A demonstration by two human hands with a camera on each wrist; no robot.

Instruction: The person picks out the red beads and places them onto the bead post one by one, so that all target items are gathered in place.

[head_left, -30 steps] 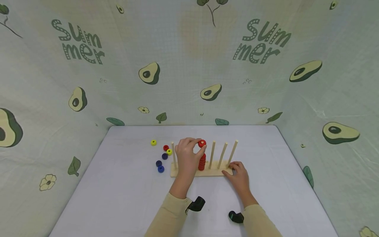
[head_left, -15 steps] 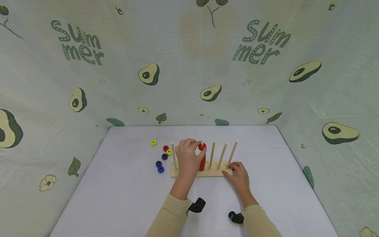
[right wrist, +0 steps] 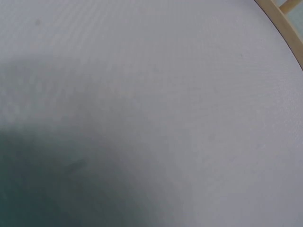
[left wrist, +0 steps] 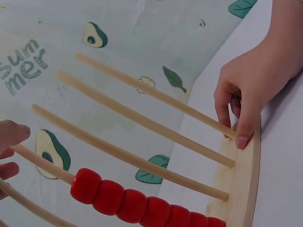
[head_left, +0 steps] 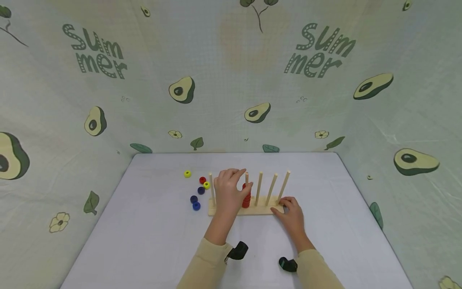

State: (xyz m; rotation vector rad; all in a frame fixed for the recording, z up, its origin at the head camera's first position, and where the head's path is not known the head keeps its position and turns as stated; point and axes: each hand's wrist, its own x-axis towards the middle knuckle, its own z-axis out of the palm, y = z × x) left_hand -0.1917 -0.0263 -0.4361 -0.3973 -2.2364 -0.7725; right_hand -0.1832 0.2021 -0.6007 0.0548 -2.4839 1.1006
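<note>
A wooden peg stand [head_left: 260, 211] stands on the table with several upright pegs. One peg [head_left: 247, 177] carries a stack of red beads [left wrist: 133, 206], its bare tip poking out above them. My left hand [head_left: 228, 190] is at the upper part of that peg, thumb and index finger spread apart with nothing pinched between them. At the stand's right end, my right hand [head_left: 290, 216] grips the base between thumb and fingers, beside the last peg [left wrist: 156, 94]. The left hand hides part of the base and a stretch of the pegs behind it.
Left of the stand lie loose beads: a yellow bead [head_left: 187, 174], a red bead [head_left: 202, 180], another yellow bead [head_left: 207, 185], and several blue ones, including a bright blue bead [head_left: 196, 206]. A white cloth covers the table [head_left: 144, 241]; a printed curtain [head_left: 216, 52] hangs behind.
The red bead that my left hand pinched at the peg's tip has gone down the peg onto the red stack. The left fingers have opened. My right hand stays put.
</note>
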